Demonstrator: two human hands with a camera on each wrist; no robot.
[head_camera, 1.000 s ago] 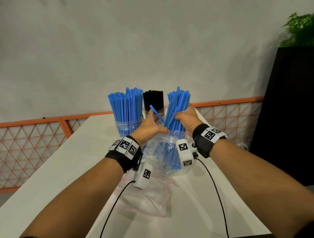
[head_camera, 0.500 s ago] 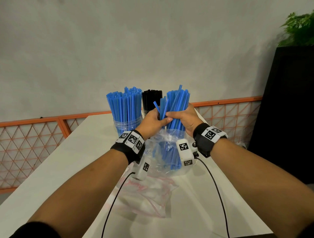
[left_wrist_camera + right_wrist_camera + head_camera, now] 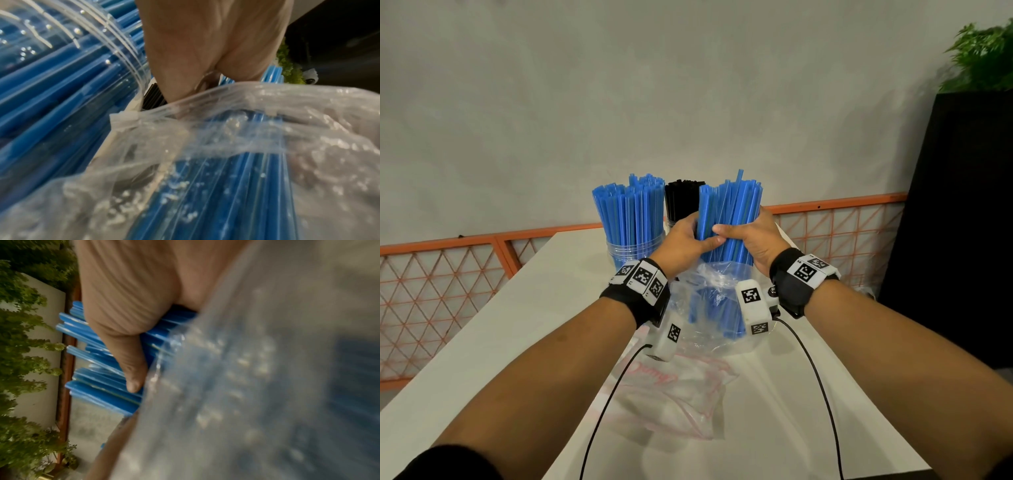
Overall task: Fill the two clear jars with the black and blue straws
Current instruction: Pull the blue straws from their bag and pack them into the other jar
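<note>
Both hands wrap an upright bundle of blue straws [image 3: 729, 212] whose lower half stands inside a clear plastic bag [image 3: 712, 308] on the white table [image 3: 524, 325]. My left hand [image 3: 685, 240] grips the bundle from the left, my right hand [image 3: 753, 236] from the right, thumbs meeting in front. To the left stands a clear jar [image 3: 633, 250] packed with blue straws [image 3: 630, 212]. Behind the hands a bunch of black straws [image 3: 681, 198] rises; its jar is hidden. The right wrist view shows my fingers [image 3: 131, 363] curled over the blue straws [image 3: 98, 353] above the bag [image 3: 246, 386].
An empty crumpled clear bag [image 3: 671, 394] lies on the table near me. Two black cables [image 3: 815, 377] run from the wrist cameras over the table. An orange lattice fence [image 3: 448, 274] runs behind the table. A black cabinet [image 3: 962, 240] with a green plant [image 3: 986, 58] stands at the right.
The loose slanted straw my left hand held has joined the bundle. Both hands have closed together around the straws, squaring them upright.
</note>
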